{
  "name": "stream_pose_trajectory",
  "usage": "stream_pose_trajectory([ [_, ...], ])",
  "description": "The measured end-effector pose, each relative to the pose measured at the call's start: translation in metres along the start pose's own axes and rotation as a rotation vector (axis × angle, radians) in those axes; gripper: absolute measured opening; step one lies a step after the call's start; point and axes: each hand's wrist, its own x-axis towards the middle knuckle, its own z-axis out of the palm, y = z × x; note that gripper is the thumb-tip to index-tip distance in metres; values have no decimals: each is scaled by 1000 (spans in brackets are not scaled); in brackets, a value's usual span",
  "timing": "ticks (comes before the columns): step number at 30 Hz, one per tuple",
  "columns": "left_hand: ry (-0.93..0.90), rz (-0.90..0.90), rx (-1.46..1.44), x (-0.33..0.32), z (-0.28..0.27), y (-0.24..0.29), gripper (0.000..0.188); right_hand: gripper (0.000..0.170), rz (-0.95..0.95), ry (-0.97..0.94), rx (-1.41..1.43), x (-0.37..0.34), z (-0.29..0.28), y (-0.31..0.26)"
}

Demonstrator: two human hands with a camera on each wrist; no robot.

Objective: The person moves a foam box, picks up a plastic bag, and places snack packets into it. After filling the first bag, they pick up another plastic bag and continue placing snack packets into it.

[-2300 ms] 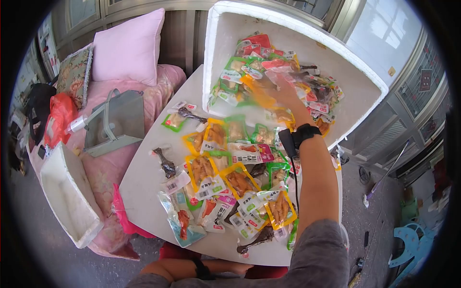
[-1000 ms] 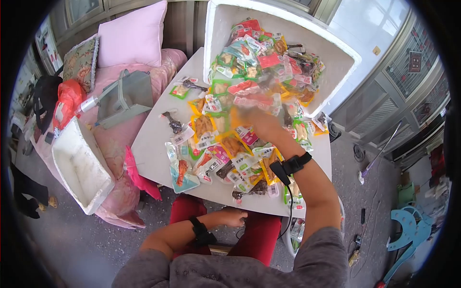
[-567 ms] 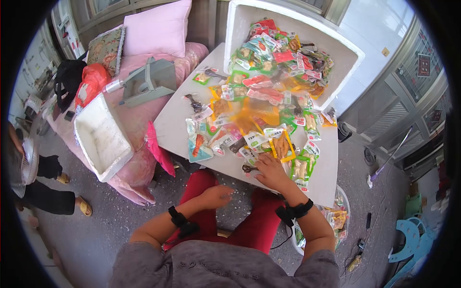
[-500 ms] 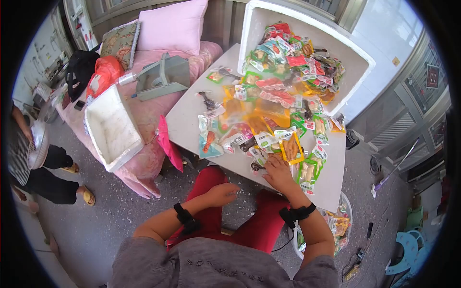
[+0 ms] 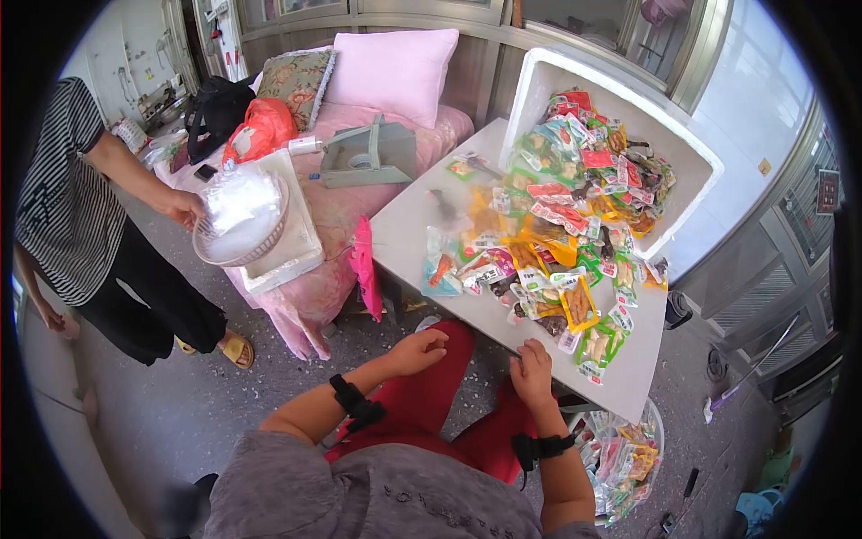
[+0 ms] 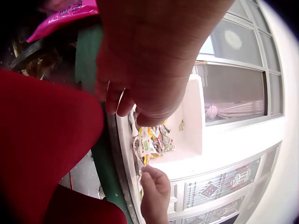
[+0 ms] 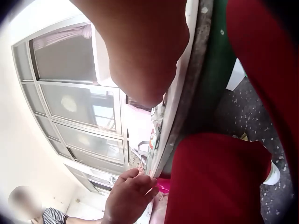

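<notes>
Two hands are near the table (image 5: 409, 216): the left hand (image 5: 416, 352) has softly bent fingers and holds nothing, but I can't tell if the bent fingers of the right hand (image 5: 532, 371), by the edge, pinch anything. The head view shows one other person (image 5: 67, 207) with one basket (image 5: 273, 235), and the left wrist view doesn't. Too many food packets (image 5: 579, 303) to count lie past both hands, on the table and in one big white box (image 5: 651, 135).
</notes>
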Motion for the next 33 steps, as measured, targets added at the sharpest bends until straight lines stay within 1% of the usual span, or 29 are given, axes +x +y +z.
stream_pose_trajectory([
  [1,5,-19,4,-3,-3,-2,30,26,39,-23,31,-8,2,1],
  [3,4,-54,9,-9,-10,-7,29,24,12,-9,-1,-22,2,1],
  [4,34,-60,0,-12,-14,-12,29,24,-2,-2,-17,-26,1,0],
  [6,94,-74,-15,-19,-25,-20,28,23,-61,73,-93,-32,-3,-7],
  [7,134,-70,28,-23,-32,-19,27,22,-90,110,-129,-34,-5,-12],
  [9,214,-68,114,-31,-50,-18,26,21,-67,101,-105,-42,-3,-19],
  [12,508,269,516,-41,-82,-36,26,20,-27,91,-74,-60,8,-21],
  [14,664,365,749,-49,-113,-37,29,20,-11,91,-46,-64,15,-21],
  [16,750,394,963,-59,-144,-31,33,20,2,93,-15,-68,17,-22],
  [19,688,230,1200,-69,-185,-21,46,21,24,119,14,-68,18,-21],
  [22,680,62,1368,-72,-219,-37,57,23,51,122,-14,-69,20,-22],
  [24,626,-136,1397,-71,-232,-40,54,24,66,114,-11,-70,21,-22],
  [26,592,-207,1408,-68,-245,-64,48,24,74,108,-7,-70,22,-21],
  [27,575,-248,1415,-64,-247,-65,45,25,83,104,-6,-70,23,-20],
  [30,503,-206,1344,-55,-251,-62,34,24,100,90,-14,-71,24,-21],
  [33,559,-166,1367,-43,-253,-66,28,24,107,76,-25,-67,26,-22],
])
